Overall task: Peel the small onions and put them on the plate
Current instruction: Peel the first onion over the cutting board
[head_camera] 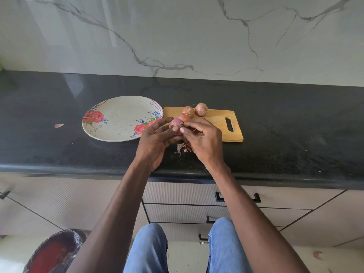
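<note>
Black stone table (275,134) under marbled wall carries a floral plate (118,119) beside a wooden cutting board (216,119) with three unpeeled onions (201,109). Left hand (155,142) grips a half-peeled onion (175,123); right hand (202,138) pinches its skin. Peel scraps (182,148) lie beneath.

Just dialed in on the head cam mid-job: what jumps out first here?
Both hands meet at center over the black counter: the left hand holds a half-peeled pink onion while the right hand pinches its skin. Behind them, three unpeeled onions sit on the wooden cutting board; the rose-patterned plate lies to its left, holding no onions.
</note>
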Motion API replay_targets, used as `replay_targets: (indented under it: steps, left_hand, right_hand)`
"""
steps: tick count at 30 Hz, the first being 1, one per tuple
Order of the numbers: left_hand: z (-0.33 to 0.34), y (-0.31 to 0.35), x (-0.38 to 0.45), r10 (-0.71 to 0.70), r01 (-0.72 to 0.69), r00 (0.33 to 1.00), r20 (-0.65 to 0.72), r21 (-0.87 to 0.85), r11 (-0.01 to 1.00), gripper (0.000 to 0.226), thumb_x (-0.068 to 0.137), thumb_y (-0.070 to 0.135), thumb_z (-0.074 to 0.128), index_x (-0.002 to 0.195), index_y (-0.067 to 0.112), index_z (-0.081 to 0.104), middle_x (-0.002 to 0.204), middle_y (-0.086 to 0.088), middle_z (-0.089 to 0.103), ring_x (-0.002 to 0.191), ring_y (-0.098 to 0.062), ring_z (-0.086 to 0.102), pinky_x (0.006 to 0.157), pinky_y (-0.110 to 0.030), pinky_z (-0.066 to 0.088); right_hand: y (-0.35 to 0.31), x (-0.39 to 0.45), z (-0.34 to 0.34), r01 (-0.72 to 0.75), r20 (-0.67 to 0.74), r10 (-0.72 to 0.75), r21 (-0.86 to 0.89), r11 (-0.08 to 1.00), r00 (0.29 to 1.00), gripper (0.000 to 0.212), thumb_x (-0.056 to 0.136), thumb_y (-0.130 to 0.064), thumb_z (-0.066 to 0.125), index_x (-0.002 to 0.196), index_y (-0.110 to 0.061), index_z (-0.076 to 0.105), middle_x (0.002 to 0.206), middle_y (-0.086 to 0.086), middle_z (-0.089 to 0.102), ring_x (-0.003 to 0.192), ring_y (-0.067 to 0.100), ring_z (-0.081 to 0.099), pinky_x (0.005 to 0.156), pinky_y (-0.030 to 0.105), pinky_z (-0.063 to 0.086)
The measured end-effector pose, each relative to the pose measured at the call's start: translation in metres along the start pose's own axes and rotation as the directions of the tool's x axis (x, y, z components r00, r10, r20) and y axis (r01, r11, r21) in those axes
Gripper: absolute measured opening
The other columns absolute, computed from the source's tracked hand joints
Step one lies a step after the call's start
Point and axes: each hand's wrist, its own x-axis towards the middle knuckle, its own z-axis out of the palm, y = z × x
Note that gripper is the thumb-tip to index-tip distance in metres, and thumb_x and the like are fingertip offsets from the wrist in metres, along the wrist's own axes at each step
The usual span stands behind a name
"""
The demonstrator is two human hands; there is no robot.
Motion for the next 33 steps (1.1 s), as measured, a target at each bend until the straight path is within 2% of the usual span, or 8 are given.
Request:
replay_targets:
  steps: [7, 11, 14, 18, 20, 23, 28, 33]
  left_hand:
    - [-0.0011, -0.0005, -0.0008, -0.021, 0.021, 1.0, 0.008, 0.048, 0.999, 0.036, 0.075, 0.003, 0.072, 0.11, 0.004, 0.063, 0.107, -0.014, 0.074, 0.094, -0.027, 0.073, 0.091, -0.042, 0.059]
    - [0.0, -0.0013, -0.0011, -0.01, 0.011, 1.0, -0.008, 0.084, 0.996, 0.033, 0.075, 0.003, 0.073, 0.107, 0.005, 0.064, 0.104, -0.014, 0.075, 0.095, -0.027, 0.073, 0.085, -0.038, 0.062]
    - [0.0004, -0.0026, 0.0001, -0.009, 0.012, 1.0, -0.028, 0.093, 0.996, 0.025, 0.083, -0.002, 0.07, 0.107, 0.004, 0.064, 0.101, -0.013, 0.075, 0.092, -0.026, 0.074, 0.081, -0.037, 0.063]
    - [0.0006, -0.0034, 0.0007, -0.017, 0.021, 0.998, -0.065, 0.055, 0.998, 0.023, 0.084, -0.002, 0.069, 0.106, 0.003, 0.064, 0.101, -0.015, 0.075, 0.089, -0.027, 0.074, 0.087, -0.043, 0.06]
    - [0.0006, -0.0029, 0.0008, -0.015, 0.018, 0.997, -0.071, 0.046, 0.999, 0.025, 0.083, -0.002, 0.07, 0.106, 0.003, 0.064, 0.1, -0.015, 0.075, 0.089, -0.027, 0.075, 0.087, -0.044, 0.06]
    - [0.001, -0.0019, 0.0003, -0.013, 0.016, 0.998, -0.058, 0.054, 0.998, 0.03, 0.077, 0.001, 0.073, 0.105, 0.004, 0.065, 0.103, -0.014, 0.074, 0.092, -0.028, 0.074, 0.087, -0.043, 0.06]
    - [-0.0007, -0.0021, 0.0003, -0.016, 0.02, 0.999, -0.05, 0.095, 0.995, 0.034, 0.073, 0.003, 0.076, 0.106, 0.004, 0.066, 0.104, -0.014, 0.074, 0.097, -0.031, 0.073, 0.09, -0.046, 0.059]
    - [-0.0013, -0.004, 0.0008, -0.016, 0.02, 0.999, -0.042, 0.111, 0.994, 0.021, 0.087, -0.002, 0.068, 0.107, 0.004, 0.065, 0.102, -0.013, 0.075, 0.093, -0.028, 0.074, 0.088, -0.041, 0.06]
  right_hand:
    - [0.0034, -0.0015, 0.0045, 0.059, -0.045, -0.064, -0.1, 0.993, 0.997, 0.013, 0.087, -0.006, 0.076, 0.099, -0.001, 0.078, 0.095, 0.007, 0.074, 0.086, 0.008, 0.066, 0.078, 0.014, 0.054]
    - [0.0033, -0.0039, 0.008, 0.07, -0.028, -0.077, -0.196, 0.978, 0.997, 0.006, 0.085, -0.005, 0.075, 0.088, 0.0, 0.075, 0.088, 0.007, 0.07, 0.076, 0.011, 0.063, 0.068, 0.018, 0.053]
    - [0.0008, -0.0037, 0.0104, 0.056, -0.029, -0.065, -0.261, 0.964, 0.997, 0.007, 0.084, -0.004, 0.073, 0.078, -0.002, 0.068, 0.08, 0.006, 0.066, 0.07, 0.015, 0.059, 0.061, 0.025, 0.049]
    - [0.0009, -0.0005, 0.0048, -0.022, -0.114, 0.002, -0.172, 0.985, 0.994, 0.006, 0.084, -0.003, 0.073, 0.08, -0.004, 0.07, 0.079, 0.006, 0.068, 0.069, 0.011, 0.059, 0.063, 0.025, 0.051]
    - [0.0002, 0.0, 0.0026, -0.035, -0.073, 0.027, -0.1, 0.994, 0.997, 0.003, 0.086, -0.004, 0.073, 0.087, -0.003, 0.075, 0.084, 0.006, 0.071, 0.074, 0.01, 0.063, 0.067, 0.022, 0.054]
    - [-0.0002, -0.0006, 0.005, -0.018, -0.016, 0.017, -0.111, 0.994, 1.0, 0.011, 0.086, -0.008, 0.076, 0.095, -0.001, 0.077, 0.091, 0.006, 0.073, 0.08, 0.01, 0.067, 0.073, 0.021, 0.057]
    - [0.0015, -0.0003, 0.0059, 0.036, -0.015, -0.039, -0.161, 0.986, 0.999, 0.004, 0.085, -0.004, 0.074, 0.083, 0.0, 0.075, 0.082, 0.007, 0.07, 0.073, 0.013, 0.064, 0.066, 0.026, 0.055]
    - [0.0005, -0.0005, 0.0075, -0.005, 0.001, 0.005, -0.159, 0.987, 1.0, 0.009, 0.086, -0.006, 0.074, 0.08, -0.003, 0.067, 0.081, 0.005, 0.066, 0.071, 0.013, 0.059, 0.063, 0.022, 0.05]
